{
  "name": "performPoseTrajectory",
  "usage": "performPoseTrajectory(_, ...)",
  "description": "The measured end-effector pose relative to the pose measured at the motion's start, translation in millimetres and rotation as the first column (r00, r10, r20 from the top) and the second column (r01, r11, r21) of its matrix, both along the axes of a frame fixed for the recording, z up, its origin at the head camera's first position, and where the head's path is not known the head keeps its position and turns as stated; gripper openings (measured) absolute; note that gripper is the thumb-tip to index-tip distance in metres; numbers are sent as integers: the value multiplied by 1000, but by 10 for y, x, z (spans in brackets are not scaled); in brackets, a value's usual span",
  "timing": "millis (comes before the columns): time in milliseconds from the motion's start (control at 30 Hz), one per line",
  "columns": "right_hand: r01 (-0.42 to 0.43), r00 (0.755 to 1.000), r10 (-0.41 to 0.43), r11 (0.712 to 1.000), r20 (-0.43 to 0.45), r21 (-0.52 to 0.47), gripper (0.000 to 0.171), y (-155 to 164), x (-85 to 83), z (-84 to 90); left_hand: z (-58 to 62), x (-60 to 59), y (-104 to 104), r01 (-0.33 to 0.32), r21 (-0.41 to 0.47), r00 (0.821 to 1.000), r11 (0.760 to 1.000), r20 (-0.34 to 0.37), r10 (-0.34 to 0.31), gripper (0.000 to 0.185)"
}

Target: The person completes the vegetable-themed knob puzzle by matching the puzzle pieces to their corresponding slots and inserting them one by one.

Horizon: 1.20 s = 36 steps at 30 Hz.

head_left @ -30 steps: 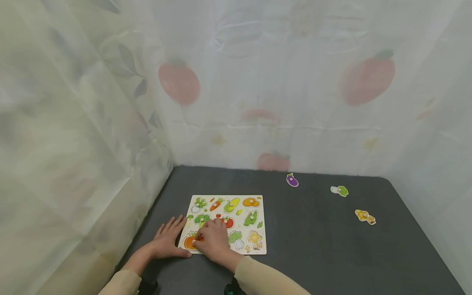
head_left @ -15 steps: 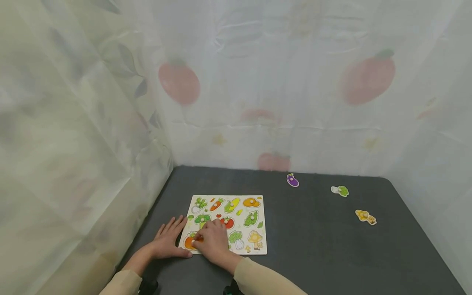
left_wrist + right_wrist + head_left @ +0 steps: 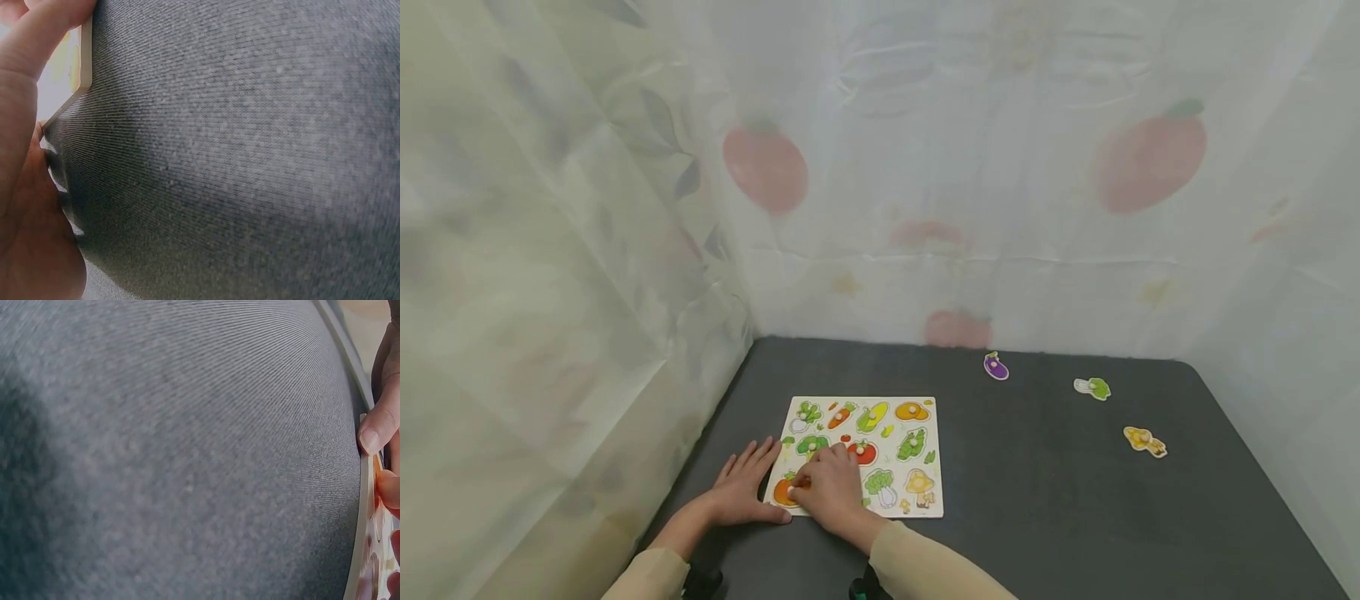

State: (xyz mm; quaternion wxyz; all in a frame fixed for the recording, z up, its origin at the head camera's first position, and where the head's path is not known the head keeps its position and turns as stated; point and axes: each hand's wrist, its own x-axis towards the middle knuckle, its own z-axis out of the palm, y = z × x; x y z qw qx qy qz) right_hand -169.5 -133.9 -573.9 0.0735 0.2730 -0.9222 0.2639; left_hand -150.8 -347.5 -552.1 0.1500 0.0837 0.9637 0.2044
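Observation:
A wooden peg puzzle board (image 3: 898, 468) with vegetable pictures lies flat on the dark table. My left hand (image 3: 739, 492) is spread at its left side, with fingers along the edge and thumb by the near left corner. In the left wrist view, that thumb (image 3: 28, 47) crosses in front of the board's edge (image 3: 87, 53). My right hand (image 3: 833, 490) reaches over the board and pinches the knob of the orange pumpkin piece (image 3: 782, 493) at the near left. Its palm hides the board beneath. The right wrist view catches a fingertip (image 3: 389, 487) over orange.
Knobbed pieces such as a tomato (image 3: 867, 454) and a corn cob (image 3: 876, 414) sit on the board. Farther right on the table lie an eggplant piece (image 3: 997, 367), a green-and-white leafy vegetable piece (image 3: 1100, 388) and a yellow mushroom piece (image 3: 1141, 439). Printed curtains enclose the table.
My right forearm has shifted slightly left, while the fingers stay at the pumpkin piece's knob. My left hand has kept its place beside the board.

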Motion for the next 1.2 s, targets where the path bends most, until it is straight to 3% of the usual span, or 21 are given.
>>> performPoseTrajectory(500, -12, 1000, 11, 999, 19, 47, 10, 17, -31, -12, 11, 14, 2, -2, 1, 1000, 1000, 4, 2, 126)
performPoseTrajectory(733, -60, 998, 60, 997, 9, 52, 8, 60, -63, 14, -1, 1, 4, -3, -14, 1000, 1000, -1, 3, 125)
performPoseTrajectory(867, -79, 997, 79, 997, 12, 2, 11, 208, -141, 103, 3, 4, 23, -10, -20, 1000, 1000, 5, 10, 125)
performPoseTrajectory(1200, -14, 994, 35, 981, 105, -193, 16, 802, -415, 307, 28, 22, 46, -21, -23, 1000, 1000, -21, 20, 128)
